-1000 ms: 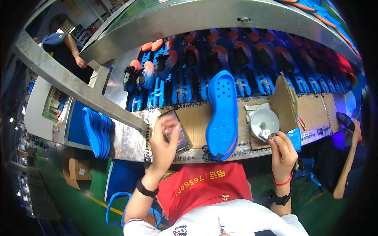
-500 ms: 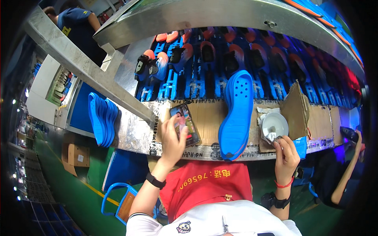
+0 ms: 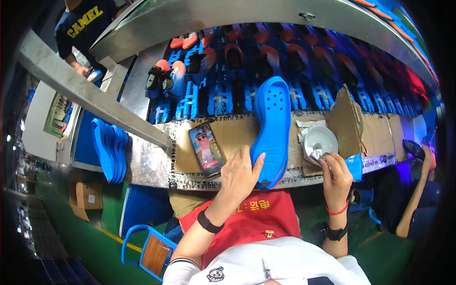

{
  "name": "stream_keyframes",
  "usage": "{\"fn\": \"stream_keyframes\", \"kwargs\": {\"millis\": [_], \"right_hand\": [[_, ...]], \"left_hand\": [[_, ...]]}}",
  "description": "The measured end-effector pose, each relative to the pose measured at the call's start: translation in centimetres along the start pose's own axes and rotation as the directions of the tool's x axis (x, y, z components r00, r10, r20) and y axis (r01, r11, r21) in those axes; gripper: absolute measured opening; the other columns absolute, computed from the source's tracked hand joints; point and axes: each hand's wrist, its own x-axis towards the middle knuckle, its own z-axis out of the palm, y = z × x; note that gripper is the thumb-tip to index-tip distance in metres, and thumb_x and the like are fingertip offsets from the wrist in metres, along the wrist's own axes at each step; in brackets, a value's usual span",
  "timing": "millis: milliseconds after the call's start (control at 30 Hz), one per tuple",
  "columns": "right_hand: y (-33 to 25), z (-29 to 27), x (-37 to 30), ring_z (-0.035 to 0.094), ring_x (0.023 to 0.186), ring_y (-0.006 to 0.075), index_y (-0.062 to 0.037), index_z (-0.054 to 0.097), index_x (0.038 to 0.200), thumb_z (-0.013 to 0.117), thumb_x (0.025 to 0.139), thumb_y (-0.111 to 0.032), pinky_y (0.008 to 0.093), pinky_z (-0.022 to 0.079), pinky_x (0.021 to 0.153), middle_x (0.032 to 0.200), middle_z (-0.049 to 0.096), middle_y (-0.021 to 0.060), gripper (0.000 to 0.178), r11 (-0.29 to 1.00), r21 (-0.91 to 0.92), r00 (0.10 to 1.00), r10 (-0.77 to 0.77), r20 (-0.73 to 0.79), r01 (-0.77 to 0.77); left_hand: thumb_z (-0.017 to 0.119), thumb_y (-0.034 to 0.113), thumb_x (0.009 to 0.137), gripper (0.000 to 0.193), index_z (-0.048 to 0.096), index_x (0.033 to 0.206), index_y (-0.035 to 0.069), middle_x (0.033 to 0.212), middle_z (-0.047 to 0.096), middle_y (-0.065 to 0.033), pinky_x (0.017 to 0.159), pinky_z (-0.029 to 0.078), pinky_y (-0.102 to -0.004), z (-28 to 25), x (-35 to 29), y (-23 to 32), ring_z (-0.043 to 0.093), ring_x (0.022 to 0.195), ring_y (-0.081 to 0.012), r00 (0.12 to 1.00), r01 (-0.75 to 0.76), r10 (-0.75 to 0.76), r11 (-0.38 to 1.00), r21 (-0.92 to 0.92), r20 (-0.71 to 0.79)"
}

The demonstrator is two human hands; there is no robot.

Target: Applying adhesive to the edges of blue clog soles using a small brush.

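Note:
A blue clog shoe (image 3: pixel 273 123) lies sole-side along the cardboard-covered bench (image 3: pixel 228 137), toe pointing away from me. My left hand (image 3: pixel 241 172) rests with spread fingers against the shoe's near left edge. A phone (image 3: pixel 207 149) with a lit screen lies just left of that hand. My right hand (image 3: pixel 335 175) pinches a small whitish cloth (image 3: pixel 315 154) at the rim of a white bowl (image 3: pixel 320 140).
A conveyor with blue racks (image 3: pixel 213 90) carrying orange and dark shoe parts runs behind the bench. A stack of blue soles (image 3: pixel 108 149) stands at the left. A cardboard flap (image 3: pixel 346 121) rises right of the bowl. Other people stand at the upper left (image 3: pixel 83 23) and sit at the right (image 3: pixel 418 185).
My left hand has left the phone and moved right to the blue shoe's edge. My right hand stays at the bowl.

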Motion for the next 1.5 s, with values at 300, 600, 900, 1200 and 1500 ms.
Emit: {"fn": "stream_keyframes", "kwargs": {"millis": [300,600,900,1200,1500], "right_hand": [[2.0,1.3,1.2,0.066,0.07,0.0333,-0.0045,0.065,0.093,0.07,0.081,-0.008,0.0391,0.052,0.059,0.098,0.064,0.0134,0.014,0.981,-0.174,0.993,-0.072,0.095,0.087],[2.8,1.4,1.2,0.065,0.068,0.0324,-0.0062,0.065,0.093,0.069,0.083,-0.011,0.0389,0.052,0.057,0.097,0.064,0.012,0.012,0.979,-0.183,0.98,-0.06,0.188,0.095],[2.0,-0.5,1.6,0.065,0.071,0.0319,-0.0043,0.064,0.091,0.071,0.08,-0.006,0.0379,0.052,0.061,0.093,0.064,0.0113,0.013,0.989,-0.1,0.991,-0.098,0.096,0.108],[-3.0,-2.4,1.3,0.067,0.068,0.0261,-0.0017,0.066,0.089,0.076,0.073,0.0,0.0313,0.053,0.055,0.093,0.066,0.0137,0.018,0.956,0.214,0.968,-0.227,0.108,0.2],[-3.7,-1.5,1.0,0.067,0.066,0.0269,-0.0014,0.065,0.089,0.076,0.074,-0.002,0.032,0.053,0.052,0.094,0.065,0.0149,0.018,0.94,0.244,0.95,-0.279,0.143,0.239]], "left_hand": [[0.056,0.018,0.098,0.027,0.047,0.115,-0.001,0.092,0.067,-0.0151,0.072,0.052,-0.0302,-2.1,0.1,0.5,0.066,0.083,-0.0162,0.975,0.214,-0.173,0.593,-0.776,0.137],[0.065,-0.005,0.085,0.066,0.028,0.14,0.0,0.128,0.052,-0.0172,0.099,0.046,-0.0365,-3.4,-0.8,1.5,0.054,0.117,-0.0221,0.954,0.293,0.007,0.189,-0.937,0.3],[0.062,-0.007,0.086,0.07,0.025,0.145,-0.001,0.131,0.051,-0.0173,0.097,0.049,-0.0344,-1.3,0.1,3.6,0.056,0.117,-0.0218,0.971,0.229,-0.008,0.31,-0.923,0.239],[0.063,-0.004,0.086,0.067,0.029,0.143,-0.002,0.12,0.058,-0.0153,0.081,0.056,-0.028,-0.7,-0.3,5.2,0.064,0.099,-0.0178,0.985,0.174,-0.104,0.518,-0.837,0.14],[0.064,0.001,0.087,0.065,0.031,0.142,-0.005,0.115,0.061,-0.0198,0.077,0.058,-0.0323,-0.4,-1.0,5.0,0.068,0.095,-0.0232,0.999,-0.028,-0.009,0.645,-0.764,-0.043]]}}
